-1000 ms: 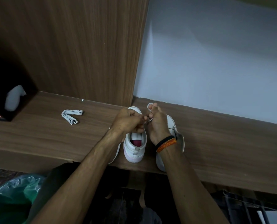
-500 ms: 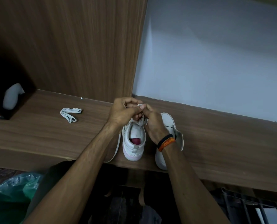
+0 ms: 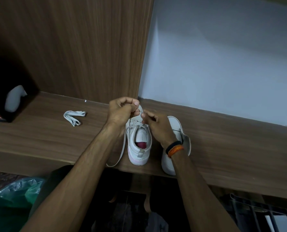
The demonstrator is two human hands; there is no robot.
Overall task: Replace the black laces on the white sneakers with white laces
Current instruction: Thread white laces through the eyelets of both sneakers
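Observation:
Two white sneakers stand side by side on a wooden shelf (image 3: 231, 148), heels toward me. The left sneaker (image 3: 139, 144) has a pink sole edge and a red insole. A white lace (image 3: 122, 148) runs through its upper eyelets and one end trails off the shelf's front edge. My left hand (image 3: 121, 111) and my right hand (image 3: 157, 128) are above this shoe's tongue, both pinching the white lace. The right sneaker (image 3: 174, 129) is partly hidden by my right wrist. A second white lace (image 3: 74, 116) lies folded in a bundle on the shelf to the left.
A tall wooden panel (image 3: 72, 47) rises behind the shelf on the left, and a pale wall (image 3: 223, 56) on the right. A dark box (image 3: 3, 101) with a pale object sits at far left. A green plastic bag (image 3: 12, 201) is below left.
My hands have shifted from over the toe back toward the shoe's tongue, and they have drawn slightly apart with the lace between them. The trailing lace end now hangs over the shelf edge.

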